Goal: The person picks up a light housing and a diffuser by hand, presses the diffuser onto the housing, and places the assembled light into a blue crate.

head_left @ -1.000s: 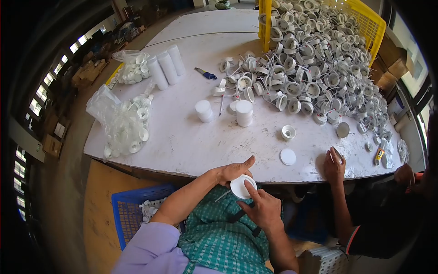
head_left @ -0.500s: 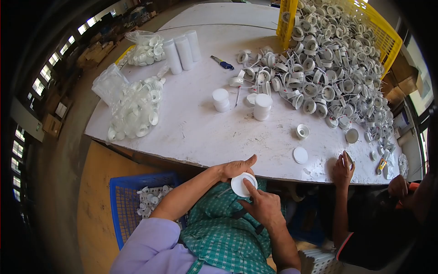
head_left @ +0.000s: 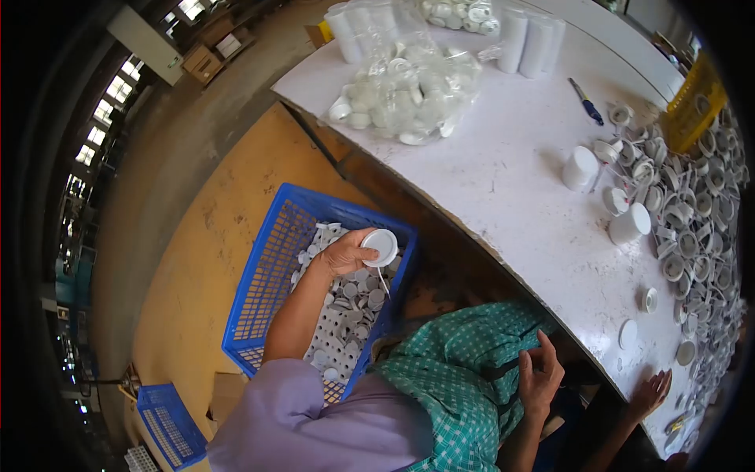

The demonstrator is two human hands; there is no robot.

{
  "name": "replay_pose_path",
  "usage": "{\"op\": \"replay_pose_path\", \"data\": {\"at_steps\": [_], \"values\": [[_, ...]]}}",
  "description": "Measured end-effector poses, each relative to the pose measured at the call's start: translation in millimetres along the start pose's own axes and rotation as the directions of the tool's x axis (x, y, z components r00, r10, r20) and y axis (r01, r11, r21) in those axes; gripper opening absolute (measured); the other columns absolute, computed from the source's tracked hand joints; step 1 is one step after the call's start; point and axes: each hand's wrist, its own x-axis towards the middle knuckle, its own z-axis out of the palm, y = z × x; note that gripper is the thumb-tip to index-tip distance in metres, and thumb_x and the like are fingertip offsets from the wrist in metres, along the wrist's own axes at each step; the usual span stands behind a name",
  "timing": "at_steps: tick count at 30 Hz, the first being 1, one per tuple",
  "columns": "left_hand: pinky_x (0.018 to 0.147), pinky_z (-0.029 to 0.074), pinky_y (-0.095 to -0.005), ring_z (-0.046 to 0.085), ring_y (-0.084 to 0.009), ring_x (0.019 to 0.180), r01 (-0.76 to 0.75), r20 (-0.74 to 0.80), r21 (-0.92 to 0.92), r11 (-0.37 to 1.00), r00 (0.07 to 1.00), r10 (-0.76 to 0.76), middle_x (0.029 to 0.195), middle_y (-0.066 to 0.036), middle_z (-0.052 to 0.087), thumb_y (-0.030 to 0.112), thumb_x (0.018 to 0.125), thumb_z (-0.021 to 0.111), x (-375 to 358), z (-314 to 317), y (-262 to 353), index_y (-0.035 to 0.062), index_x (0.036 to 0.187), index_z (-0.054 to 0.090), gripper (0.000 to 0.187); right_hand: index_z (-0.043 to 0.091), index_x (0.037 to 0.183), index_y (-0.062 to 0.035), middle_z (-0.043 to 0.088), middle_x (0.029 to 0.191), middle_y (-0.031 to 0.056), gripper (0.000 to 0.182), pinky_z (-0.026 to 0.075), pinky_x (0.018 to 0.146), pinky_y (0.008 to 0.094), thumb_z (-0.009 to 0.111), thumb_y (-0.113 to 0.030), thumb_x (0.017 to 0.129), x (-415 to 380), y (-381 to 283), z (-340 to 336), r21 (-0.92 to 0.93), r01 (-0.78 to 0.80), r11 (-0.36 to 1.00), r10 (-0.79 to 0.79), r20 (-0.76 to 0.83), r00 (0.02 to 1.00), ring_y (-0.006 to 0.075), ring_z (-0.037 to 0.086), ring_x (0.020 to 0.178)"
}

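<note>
My left hand [head_left: 344, 255] is closed on the rim of a round white light fitting [head_left: 381, 247], its white disc face turned up. A thin white wire [head_left: 384, 283] hangs down from it. The hand is above a blue plastic basket [head_left: 263, 271], which holds many similar small white round parts [head_left: 358, 295] and white perforated trays [head_left: 322, 338]. My right hand [head_left: 540, 375] is by the green checked apron [head_left: 464, 362], its fingers curved and apart with nothing in them.
On the white table [head_left: 503, 181] are a bag of white cups [head_left: 409, 98], white rolls [head_left: 527, 43], a blue-handled cutter [head_left: 586, 102], two stacks of white discs [head_left: 580, 169] and heaped fittings [head_left: 700, 212]. A co-worker's hand [head_left: 649, 396] rests at the table edge. Another blue basket [head_left: 169, 425] stands lower left.
My view has swung left. My left hand has carried the fitting from in front of the apron to over the blue basket. My right hand has let go of it.
</note>
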Motion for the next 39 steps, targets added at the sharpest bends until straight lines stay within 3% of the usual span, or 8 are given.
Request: {"op": "replay_pose_path", "data": {"at_steps": [3, 7, 14, 16, 18, 23, 25, 39], "values": [[0.064, 0.051, -0.0305, 0.063, -0.017, 0.09, -0.052, -0.388, -0.091, 0.995, 0.922, 0.013, 0.105, -0.005, 0.063, 0.008, 0.075, 0.074, -32, -60, -52, 0.0078, 0.119, 0.053, 0.049, 0.056, 0.117, -0.0011, 0.055, 0.065, 0.0064, 0.039, 0.044, 0.056, 0.0268, 0.067, -0.008, 0.08, 8, 2, 17, -0.031, 0.027, 0.999, -0.025, 0.066, 0.997, 0.0127, 0.051, 0.057], [0.07, 0.051, -0.0388, 0.064, -0.0194, 0.091, 0.223, -0.794, -0.096, 0.97, 0.57, -0.21, 0.102, -0.002, 0.065, 0.005, 0.074, 0.072, -80, -147, -166, 0.0119, 0.112, 0.059, 0.041, 0.058, 0.115, 0.0002, 0.058, 0.066, 0.0089, 0.039, 0.045, 0.056, 0.0293, 0.068, -0.005, 0.078, 19, 6, 37, -0.128, 0.035, 0.991, -0.019, 0.126, 0.992, 0.0192, 0.056, 0.056], [0.071, 0.059, -0.0402, 0.059, -0.0265, 0.095, 0.134, -0.838, -0.416, 0.899, 0.326, -0.437, 0.116, -0.008, 0.054, 0.01, 0.084, 0.061, -105, -169, -276, 0.0062, 0.122, 0.048, 0.04, 0.057, 0.116, -0.0004, 0.057, 0.064, 0.0081, 0.039, 0.045, 0.055, 0.0296, 0.066, -0.002, 0.078, 29, 5, 59, -0.168, 0.005, 0.986, 0.027, 0.187, 0.982, 0.0181, 0.056, 0.056], [0.069, 0.059, -0.0411, 0.058, -0.0276, 0.097, 0.149, -0.808, -0.45, 0.881, 0.352, -0.472, 0.12, -0.011, 0.051, 0.01, 0.083, 0.06, -109, -172, -296, 0.0064, 0.128, 0.042, 0.048, 0.056, 0.117, -0.0003, 0.057, 0.065, 0.0088, 0.04, 0.045, 0.054, 0.0298, 0.065, -0.001, 0.078, 33, 5, 65, -0.184, 0.023, 0.983, 0.017, 0.211, 0.977, 0.0182, 0.056, 0.056], [0.068, 0.059, -0.0416, 0.058, -0.0281, 0.098, 0.285, -0.836, -0.442, 0.851, 0.213, -0.505, 0.121, -0.011, 0.051, 0.011, 0.083, 0.06, -107, -155, -296, 0.0067, 0.131, 0.04, 0.052, 0.055, 0.117, -0.0004, 0.057, 0.065, 0.0092, 0.04, 0.044, 0.053, 0.0301, 0.065, 0.0, 0.078, 38, 4, 71, -0.211, 0.031, 0.977, 0.018, 0.227, 0.974, 0.0182, 0.056, 0.055], [0.07, 0.058, -0.0423, 0.062, -0.0271, 0.092, 0.296, -0.85, -0.362, 0.884, 0.283, -0.443, 0.109, -0.01, 0.059, 0.016, 0.083, 0.062, -113, -157, -337, 0.004, 0.118, 0.054, 0.037, 0.054, 0.118, -0.0004, 0.057, 0.065, 0.01, 0.041, 0.044, 0.052, 0.031, 0.064, 0.001, 0.078, 49, -1, 85, -0.256, 0.093, 0.962, -0.016, 0.289, 0.957, 0.0198, 0.057, 0.054], [0.057, 0.058, -0.0372, 0.066, -0.0242, 0.078, 0.125, -0.856, -0.402, 0.907, 0.299, -0.421, 0.099, -0.012, 0.064, 0.024, 0.081, 0.063, -113, -158, -349, 0.0019, 0.111, 0.06, 0.037, 0.054, 0.118, -0.0005, 0.058, 0.065, 0.0101, 0.041, 0.045, 0.052, 0.0313, 0.064, 0.002, 0.078, 52, -2, 90, -0.256, 0.132, 0.958, -0.047, 0.312, 0.949, 0.0207, 0.057, 0.054], [0.057, 0.061, -0.0396, 0.065, -0.0307, 0.076, 0.255, -0.863, -0.427, 0.868, 0.173, -0.475, 0.103, -0.017, 0.06, 0.024, 0.079, 0.064, -114, -153, -371, -0.0052, 0.106, 0.061, 0.04, 0.057, 0.113, 0.0024, 0.058, 0.065, 0.0103, 0.035, 0.045, 0.053, 0.0331, 0.062, 0.001, 0.079, 69, -13, 103, -0.29, 0.129, 0.948, -0.022, 0.345, 0.939, 0.0211, 0.057, 0.056]]}}
